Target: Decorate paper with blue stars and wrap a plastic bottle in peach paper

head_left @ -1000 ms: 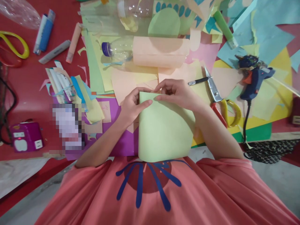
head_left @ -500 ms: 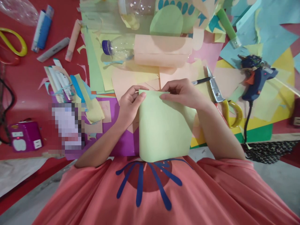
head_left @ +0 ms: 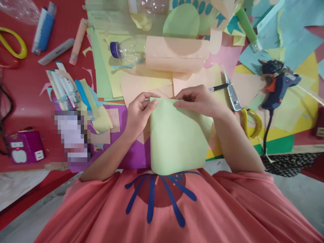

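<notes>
A light green sheet of paper [head_left: 179,138], bent over in a loose fold, hangs between my hands, its lower curve near my shirt. My left hand [head_left: 141,109] pinches its top left corner between thumb and fingers. Along the top edge, my right hand [head_left: 194,99] grips the paper with thumb and fingers. Beyond the hands lies a clear bottle [head_left: 131,50] with a purple cap, its body wrapped in peach paper [head_left: 177,54]. Open scissors [head_left: 235,98] with yellow handles rest right of my right hand, beside a black pen [head_left: 219,87].
A dark blue glue gun [head_left: 277,87] with its cord lies at the right on coloured paper. On the left are several markers [head_left: 63,84], a blurred phone-like object [head_left: 72,135], a purple power block [head_left: 25,146] and yellow-handled scissors [head_left: 21,44]. A green marker [head_left: 248,28] lies at the back.
Both hands keep their hold on the green paper and have barely moved. The view has shifted very slightly.
</notes>
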`<state>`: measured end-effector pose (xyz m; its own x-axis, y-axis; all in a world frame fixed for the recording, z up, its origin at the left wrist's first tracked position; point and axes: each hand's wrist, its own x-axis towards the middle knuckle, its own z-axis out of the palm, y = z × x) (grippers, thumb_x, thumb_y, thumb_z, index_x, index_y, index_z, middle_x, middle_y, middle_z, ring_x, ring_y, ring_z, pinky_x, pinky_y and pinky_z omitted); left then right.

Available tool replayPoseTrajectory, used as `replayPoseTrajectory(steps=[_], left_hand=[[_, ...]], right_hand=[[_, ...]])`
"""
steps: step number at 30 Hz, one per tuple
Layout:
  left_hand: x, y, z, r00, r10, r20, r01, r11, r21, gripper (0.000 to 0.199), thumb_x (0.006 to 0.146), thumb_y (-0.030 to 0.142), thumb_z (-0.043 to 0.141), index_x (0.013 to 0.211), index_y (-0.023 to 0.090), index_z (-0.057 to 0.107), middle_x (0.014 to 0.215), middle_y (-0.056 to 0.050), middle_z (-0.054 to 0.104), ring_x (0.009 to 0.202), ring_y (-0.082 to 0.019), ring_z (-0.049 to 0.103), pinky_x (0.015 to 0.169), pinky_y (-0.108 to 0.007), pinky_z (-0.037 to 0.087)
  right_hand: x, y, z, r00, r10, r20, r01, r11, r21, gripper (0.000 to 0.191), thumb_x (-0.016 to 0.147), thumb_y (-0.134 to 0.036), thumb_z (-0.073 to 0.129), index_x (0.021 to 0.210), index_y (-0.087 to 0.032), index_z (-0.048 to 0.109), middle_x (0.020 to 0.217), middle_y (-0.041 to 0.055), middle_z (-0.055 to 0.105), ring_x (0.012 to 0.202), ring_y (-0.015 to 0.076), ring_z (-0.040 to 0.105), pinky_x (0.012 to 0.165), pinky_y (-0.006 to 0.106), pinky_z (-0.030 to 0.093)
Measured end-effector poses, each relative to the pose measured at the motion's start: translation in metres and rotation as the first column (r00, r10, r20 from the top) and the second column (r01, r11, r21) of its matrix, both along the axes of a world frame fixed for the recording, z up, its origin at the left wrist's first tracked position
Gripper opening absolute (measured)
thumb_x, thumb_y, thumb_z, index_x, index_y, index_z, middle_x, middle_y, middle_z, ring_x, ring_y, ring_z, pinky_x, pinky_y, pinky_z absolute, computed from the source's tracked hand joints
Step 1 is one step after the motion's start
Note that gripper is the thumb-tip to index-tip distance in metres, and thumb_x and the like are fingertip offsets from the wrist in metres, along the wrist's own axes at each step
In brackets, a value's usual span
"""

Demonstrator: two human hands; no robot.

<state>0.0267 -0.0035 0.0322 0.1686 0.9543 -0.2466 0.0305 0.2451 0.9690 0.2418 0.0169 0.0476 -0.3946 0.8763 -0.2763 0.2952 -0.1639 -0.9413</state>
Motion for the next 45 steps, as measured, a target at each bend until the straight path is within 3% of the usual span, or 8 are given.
replayPoseTrajectory(steps=[13, 18, 27, 33, 36, 39, 41, 45], left_hand=[[-0.002, 0.0, -0.002, 0.999, 0.017, -0.034, -0.015, 0.998, 0.054, 0.032, 0.086, 0.055, 0.065, 0.093, 0.024, 0.066, 0.056, 0.005, 0.042, 0.049, -0.01, 0.037, 0.049, -0.026, 0.029], [-0.003, -0.001, -0.005, 0.998, 0.002, -0.068, 0.003, 0.997, 0.081, 0.03, 0.089, 0.055, 0.06, 0.099, 0.027, 0.066, 0.054, 0.006, 0.037, 0.046, -0.011, 0.029, 0.048, -0.028, 0.023], [-0.002, 0.0, 0.0, 0.994, 0.039, -0.107, -0.021, 0.985, 0.169, 0.028, 0.089, 0.05, 0.061, 0.091, 0.023, 0.068, 0.085, -0.001, 0.065, 0.057, -0.011, 0.042, 0.054, -0.027, 0.033], [-0.003, -0.003, 0.005, 0.984, 0.059, -0.166, -0.021, 0.975, 0.221, 0.03, 0.093, 0.051, 0.055, 0.098, 0.025, 0.069, 0.085, 0.0, 0.067, 0.049, -0.009, 0.031, 0.05, -0.028, 0.027], [-0.003, -0.001, 0.005, 0.974, 0.081, -0.21, -0.025, 0.967, 0.255, 0.031, 0.093, 0.052, 0.055, 0.094, 0.024, 0.069, 0.085, 0.0, 0.067, 0.055, -0.011, 0.042, 0.054, -0.028, 0.033], [-0.004, 0.001, 0.004, 0.972, 0.106, -0.212, -0.04, 0.955, 0.294, 0.03, 0.093, 0.051, 0.056, 0.089, 0.024, 0.068, 0.088, -0.002, 0.068, 0.076, -0.016, 0.057, 0.066, -0.028, 0.043], [-0.004, 0.003, 0.003, 0.971, 0.116, -0.21, -0.048, 0.952, 0.302, 0.028, 0.093, 0.049, 0.057, 0.088, 0.024, 0.067, 0.086, -0.002, 0.067, 0.085, -0.018, 0.06, 0.072, -0.029, 0.045], [-0.005, 0.003, 0.003, 0.969, 0.114, -0.221, -0.046, 0.955, 0.293, 0.027, 0.094, 0.047, 0.056, 0.087, 0.023, 0.067, 0.08, -0.001, 0.064, 0.083, -0.017, 0.06, 0.071, -0.029, 0.046]], right_hand=[[-0.001, 0.0, -0.002, 1.0, -0.01, 0.007, 0.01, 1.0, 0.017, 0.017, 0.079, -0.031, 0.074, 0.07, -0.017, 0.069, 0.06, -0.002, 0.055, 0.054, 0.0078, 0.042, 0.048, 0.024, 0.034], [-0.001, -0.001, -0.002, 1.0, -0.013, 0.019, 0.013, 1.0, 0.009, 0.016, 0.078, -0.029, 0.074, 0.069, -0.017, 0.069, 0.058, -0.0029, 0.052, 0.052, 0.0072, 0.039, 0.047, 0.024, 0.032], [-0.002, 0.0, 0.001, 1.0, -0.027, 0.001, 0.027, 1.0, -0.012, 0.021, 0.076, -0.033, 0.075, 0.067, -0.017, 0.065, 0.059, -0.0024, 0.053, 0.053, 0.007, 0.041, 0.046, 0.023, 0.032], [0.001, 0.001, 0.002, 1.0, -0.02, -0.019, 0.02, 1.0, -0.014, 0.02, 0.076, -0.031, 0.074, 0.068, -0.017, 0.063, 0.061, -0.0032, 0.052, 0.054, 0.0068, 0.041, 0.046, 0.023, 0.032], [0.003, 0.001, 0.002, 1.0, 0.001, -0.016, -0.001, 1.0, -0.017, 0.018, 0.076, -0.032, 0.075, 0.072, -0.017, 0.065, 0.062, -0.0028, 0.054, 0.055, 0.0074, 0.043, 0.048, 0.023, 0.035], [0.004, 0.001, 0.002, 1.0, 0.014, -0.008, -0.014, 1.0, -0.009, 0.02, 0.077, -0.033, 0.075, 0.073, -0.017, 0.065, 0.064, -0.0025, 0.054, 0.056, 0.0075, 0.044, 0.048, 0.024, 0.036], [0.004, 0.001, 0.002, 1.0, 0.022, -0.008, -0.022, 1.0, -0.01, 0.021, 0.078, -0.034, 0.074, 0.072, -0.017, 0.064, 0.064, -0.0026, 0.054, 0.056, 0.0074, 0.043, 0.048, 0.024, 0.035], [0.004, 0.002, 0.002, 0.999, 0.033, 0.002, -0.033, 0.999, -0.022, 0.021, 0.079, -0.034, 0.074, 0.071, -0.017, 0.063, 0.064, -0.0023, 0.054, 0.057, 0.0077, 0.044, 0.048, 0.024, 0.034]])
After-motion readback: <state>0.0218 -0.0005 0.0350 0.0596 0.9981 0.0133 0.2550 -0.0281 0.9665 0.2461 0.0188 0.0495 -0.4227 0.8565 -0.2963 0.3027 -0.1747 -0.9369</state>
